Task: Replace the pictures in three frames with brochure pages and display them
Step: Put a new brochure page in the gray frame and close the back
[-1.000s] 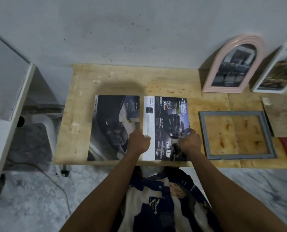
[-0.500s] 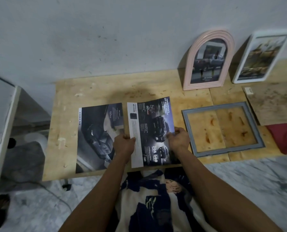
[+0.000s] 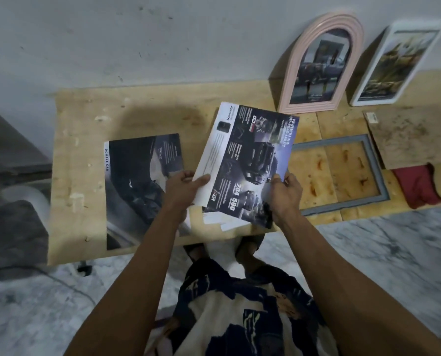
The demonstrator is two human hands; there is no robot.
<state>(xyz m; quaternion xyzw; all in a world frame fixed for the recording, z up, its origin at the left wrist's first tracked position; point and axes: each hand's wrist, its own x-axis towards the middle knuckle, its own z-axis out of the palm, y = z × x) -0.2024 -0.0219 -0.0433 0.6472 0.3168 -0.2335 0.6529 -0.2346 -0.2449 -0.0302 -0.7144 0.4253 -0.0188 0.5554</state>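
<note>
Left hand (image 3: pixel 186 187): thumb curled over the near left edge of the brochure page (image 3: pixel 247 163), fingers tucked beneath, pinching it. Right hand (image 3: pixel 286 194): fingers bent around the near right corner of the same page, gripping it. Page lifted off the wooden table (image 3: pixel 142 116), tilted, far end toward the wall. Readable on it: "POWERTRAIN & OFF-ROAD ABILITY" along the right edge, "204 500" near the bottom; smaller text too fine to read. White paper scraps (image 3: pixel 222 220) on the table under the page's near edge. A second page (image 3: pixel 139 186) flat on the table to the left, marked "DOUBLE CAB". Frames, three: empty grey frame (image 3: pixel 376 170) flat just right of the held page; pink arched frame (image 3: pixel 322 65) and white frame (image 3: pixel 399 62) leaning on the wall, each with a picture inside. One brown backing board (image 3: pixel 415 134) and one red cloth (image 3: pixel 417 186) at far right.
</note>
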